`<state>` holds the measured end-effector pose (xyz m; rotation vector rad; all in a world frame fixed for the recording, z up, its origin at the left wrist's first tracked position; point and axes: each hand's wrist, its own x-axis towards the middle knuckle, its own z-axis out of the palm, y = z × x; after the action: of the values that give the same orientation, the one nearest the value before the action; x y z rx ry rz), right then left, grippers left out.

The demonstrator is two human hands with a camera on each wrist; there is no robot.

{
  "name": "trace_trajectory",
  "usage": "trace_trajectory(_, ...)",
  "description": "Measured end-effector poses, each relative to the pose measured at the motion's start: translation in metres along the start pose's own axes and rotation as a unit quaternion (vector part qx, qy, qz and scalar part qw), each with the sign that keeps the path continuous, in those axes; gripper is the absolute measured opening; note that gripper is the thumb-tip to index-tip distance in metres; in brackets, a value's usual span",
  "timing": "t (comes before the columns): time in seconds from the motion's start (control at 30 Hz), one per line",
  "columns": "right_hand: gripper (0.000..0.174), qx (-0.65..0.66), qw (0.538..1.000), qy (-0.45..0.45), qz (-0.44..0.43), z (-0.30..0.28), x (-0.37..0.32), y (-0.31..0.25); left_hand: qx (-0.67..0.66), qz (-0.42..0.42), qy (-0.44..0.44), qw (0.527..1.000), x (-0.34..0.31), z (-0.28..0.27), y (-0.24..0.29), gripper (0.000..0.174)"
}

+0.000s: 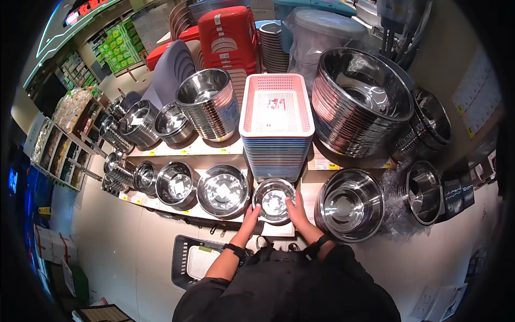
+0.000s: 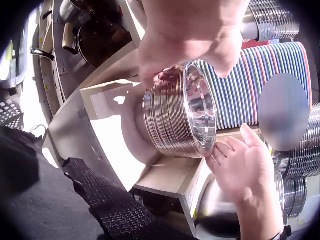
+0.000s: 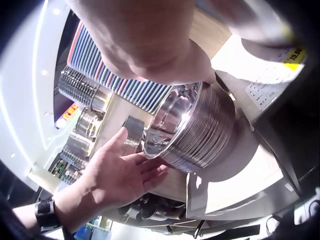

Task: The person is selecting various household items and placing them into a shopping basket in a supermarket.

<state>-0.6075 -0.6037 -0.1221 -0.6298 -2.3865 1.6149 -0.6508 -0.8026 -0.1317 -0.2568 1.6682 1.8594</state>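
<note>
A stack of small stainless steel bowls (image 1: 274, 200) stands at the front of the shelf, between my two hands. My left hand (image 1: 250, 219) is at the stack's left side, thumb up near the top rim. In the right wrist view, that left hand's fingers (image 3: 150, 172) stretch out along the bowls' side. On the opposite side is my right hand (image 1: 296, 211), its thumb also by the rim. The left wrist view shows the right palm (image 2: 245, 170) facing the stack, fingertips right at the rim. Many thin rims show along the nested bowls (image 2: 167, 112).
Behind the bowls rises a tall stack of plastic baskets (image 1: 273, 161), pink on top. Wider steel basins stand left (image 1: 223, 190) and right (image 1: 351, 205). Red plastic stools (image 1: 228, 40) are stacked at the back. A grey shopping basket (image 1: 181, 263) sits on the floor.
</note>
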Motion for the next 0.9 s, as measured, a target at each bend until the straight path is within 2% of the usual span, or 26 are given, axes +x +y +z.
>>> trace_trajectory(0.07,0.074,0.027,0.998,0.017,0.056,0.002,0.013,-0.004,-0.024,0.019,-0.036,0.999,0.015,-0.001,-0.002,0.058)
trace_trajectory(0.13,0.074,0.018,0.998,0.033,0.059,0.004,0.019,-0.007,-0.060,0.029,-0.042,0.997,0.017,0.006,0.005,0.060)
trace_trajectory(0.2,0.073,0.067,0.992,0.018,0.108,0.005,0.025,-0.007,-0.083,0.011,-0.048,0.995,0.019,0.008,0.009,0.059)
trace_trajectory(0.27,0.072,0.044,0.993,0.030,0.104,0.005,0.028,-0.001,-0.104,-0.006,-0.053,0.993,0.023,0.010,0.008,0.058)
trace_trajectory(0.33,0.072,0.103,0.990,-0.008,0.097,0.005,0.034,0.003,-0.122,-0.026,-0.066,0.990,0.029,0.007,0.004,0.058)
trace_trajectory(0.4,0.072,0.089,0.990,0.006,0.108,0.006,0.032,0.011,-0.127,-0.036,-0.079,0.988,0.030,0.006,0.003,0.060)
trace_trajectory(0.47,0.052,0.098,0.988,0.036,0.112,0.010,0.032,0.021,-0.137,-0.020,-0.074,0.988,0.027,0.007,0.006,0.060)
trace_trajectory(0.53,0.054,0.137,0.984,0.024,0.114,0.005,0.031,0.020,-0.143,-0.001,-0.100,0.985,0.030,0.004,0.001,0.062)
trace_trajectory(0.63,0.058,0.123,0.986,0.023,0.115,0.004,0.029,0.012,-0.133,-0.023,-0.091,0.987,0.031,0.002,0.000,0.062)
trace_trajectory(0.73,0.063,0.111,0.983,0.004,0.145,-0.003,0.025,-0.010,-0.135,-0.054,-0.074,0.987,0.014,0.009,0.023,0.060)
trace_trajectory(0.8,0.062,0.081,0.990,0.006,0.118,0.000,0.029,0.005,-0.138,-0.058,-0.077,0.986,0.019,0.007,0.017,0.064)
trace_trajectory(0.9,0.059,0.058,0.993,0.003,0.101,-0.002,0.028,-0.003,-0.121,-0.068,-0.083,0.987,0.026,0.003,0.008,0.073)
